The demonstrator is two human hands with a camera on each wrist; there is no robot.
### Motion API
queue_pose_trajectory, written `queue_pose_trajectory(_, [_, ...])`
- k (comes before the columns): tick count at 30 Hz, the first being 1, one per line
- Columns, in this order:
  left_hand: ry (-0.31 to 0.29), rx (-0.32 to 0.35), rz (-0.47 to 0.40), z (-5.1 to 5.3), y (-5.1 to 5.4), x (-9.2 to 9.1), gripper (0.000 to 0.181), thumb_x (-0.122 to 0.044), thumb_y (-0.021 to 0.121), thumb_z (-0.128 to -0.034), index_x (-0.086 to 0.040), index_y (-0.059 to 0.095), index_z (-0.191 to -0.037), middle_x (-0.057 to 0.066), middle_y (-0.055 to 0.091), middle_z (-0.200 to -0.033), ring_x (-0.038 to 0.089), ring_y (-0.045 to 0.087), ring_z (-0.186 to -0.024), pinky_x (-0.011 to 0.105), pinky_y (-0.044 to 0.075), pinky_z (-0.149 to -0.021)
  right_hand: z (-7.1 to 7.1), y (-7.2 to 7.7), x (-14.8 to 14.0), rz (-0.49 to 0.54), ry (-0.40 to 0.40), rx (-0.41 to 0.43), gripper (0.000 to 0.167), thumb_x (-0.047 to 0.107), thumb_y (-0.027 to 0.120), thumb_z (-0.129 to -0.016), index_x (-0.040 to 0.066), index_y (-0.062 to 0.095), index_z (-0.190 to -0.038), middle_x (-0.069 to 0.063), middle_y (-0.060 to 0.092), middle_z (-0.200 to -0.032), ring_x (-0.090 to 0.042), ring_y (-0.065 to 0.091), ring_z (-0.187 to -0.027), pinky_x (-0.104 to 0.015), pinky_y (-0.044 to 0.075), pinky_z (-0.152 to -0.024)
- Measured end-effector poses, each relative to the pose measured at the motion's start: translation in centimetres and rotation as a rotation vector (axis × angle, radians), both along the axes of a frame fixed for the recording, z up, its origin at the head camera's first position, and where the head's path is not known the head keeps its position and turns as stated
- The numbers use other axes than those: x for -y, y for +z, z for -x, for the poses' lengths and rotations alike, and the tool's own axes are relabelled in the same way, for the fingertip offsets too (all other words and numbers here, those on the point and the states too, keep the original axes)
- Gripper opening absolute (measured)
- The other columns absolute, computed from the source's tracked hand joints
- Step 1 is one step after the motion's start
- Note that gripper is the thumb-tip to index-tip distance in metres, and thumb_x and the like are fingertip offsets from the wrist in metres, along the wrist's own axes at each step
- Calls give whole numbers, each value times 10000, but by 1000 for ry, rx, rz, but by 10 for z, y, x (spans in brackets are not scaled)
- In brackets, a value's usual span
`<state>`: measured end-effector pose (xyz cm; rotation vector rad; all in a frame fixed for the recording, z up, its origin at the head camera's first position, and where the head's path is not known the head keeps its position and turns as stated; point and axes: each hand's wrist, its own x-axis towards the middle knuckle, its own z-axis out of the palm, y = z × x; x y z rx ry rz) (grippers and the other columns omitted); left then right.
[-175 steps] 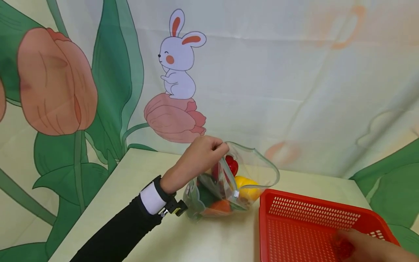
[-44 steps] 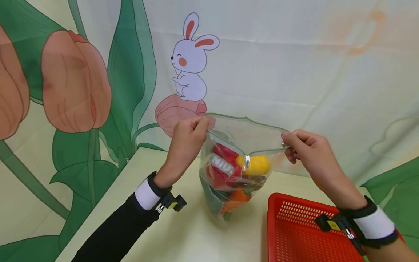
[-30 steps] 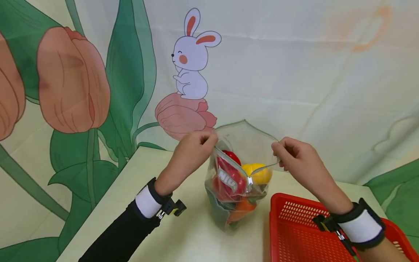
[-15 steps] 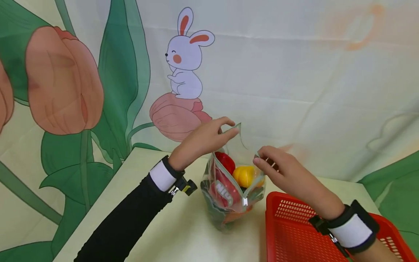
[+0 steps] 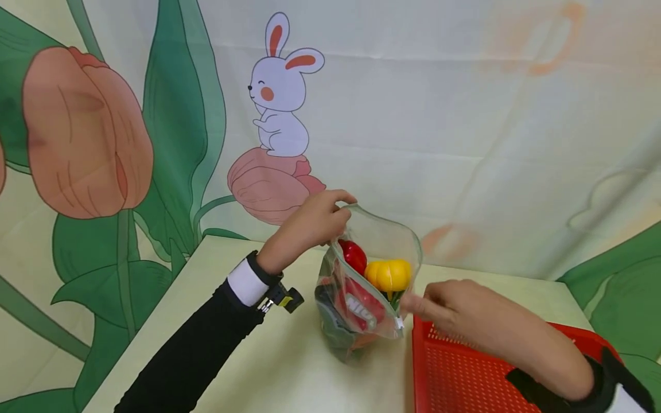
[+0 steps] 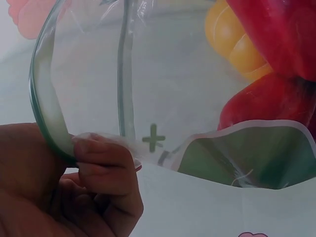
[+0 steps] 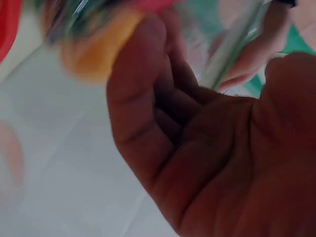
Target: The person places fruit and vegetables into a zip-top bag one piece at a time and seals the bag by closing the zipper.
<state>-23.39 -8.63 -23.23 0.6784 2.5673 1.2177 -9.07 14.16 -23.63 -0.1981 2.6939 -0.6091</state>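
A clear zip bag (image 5: 341,321) with a green zip edge and a white slider (image 5: 400,323) stands upright on the table, its mouth spread. My left hand (image 5: 316,221) pinches the left corner of its rim; the left wrist view shows the curled fingers (image 6: 106,165) on the plastic. Inside the bag lie shiny red peppers (image 5: 353,256), a yellow pumpkin (image 5: 388,275) and something orange low down, partly hidden. My right hand (image 5: 465,310) is beside the bag's right side near the slider, blurred. In the right wrist view its fingers (image 7: 136,94) are loosely bent, apart from the thumb, holding nothing.
A red perforated plastic basket (image 5: 454,378) stands on the table at the right, under my right forearm. Behind the pale table (image 5: 268,367) hangs a cloth (image 5: 413,115) printed with tulips and a rabbit.
The right hand earlier reached into the basket, then held the bag's right rim; it has let go and moved down and right. The left hand keeps hold of the left corner.
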Motion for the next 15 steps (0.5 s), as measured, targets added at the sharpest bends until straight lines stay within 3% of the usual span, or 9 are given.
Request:
queue_pose_trajectory(2, [14, 6, -7, -2, 2, 1, 413, -212, 428, -962, -121, 522, -1354, 83, 568, -803, 186, 448, -496, 252, 465, -489, -7, -1, 8, 23, 55, -2, 451, 624, 531, -876, 188, 641, -837, 65, 568, -646, -115, 515, -593, -277, 427, -560])
queue_pose_trajectory(4, [23, 5, -8, -3, 3, 3, 419, -219, 429, -962, -106, 516, -1356, 69, 549, -766, 185, 442, -473, 248, 450, -471, -10, -1, 15, 53, 61, -10, 388, 592, 589, -856, 208, 643, -844, 78, 564, -626, -107, 515, -567, -264, 430, -531])
queue_pose_trajectory(11, [40, -10, -44, -8, 5, 14, 487, -220, 408, -956, -67, 439, -1417, 45, 498, -578, 197, 489, -457, 295, 486, -512, 1, 7, 2, 68, -73, -83, 272, 418, 563, -944, 151, 608, -917, -1, 526, -613, -147, 497, -518, -287, 421, -508])
queue_pose_trajectory(15, [70, -43, -122, -10, 6, 22, 511, -208, 411, -945, -72, 421, -1437, 77, 554, -566, 239, 570, -475, 326, 528, -551, 12, 4, -14, 38, -90, -225, 218, 340, 536, -976, 131, 587, -940, -4, 537, -658, -135, 526, -529, -286, 432, -512])
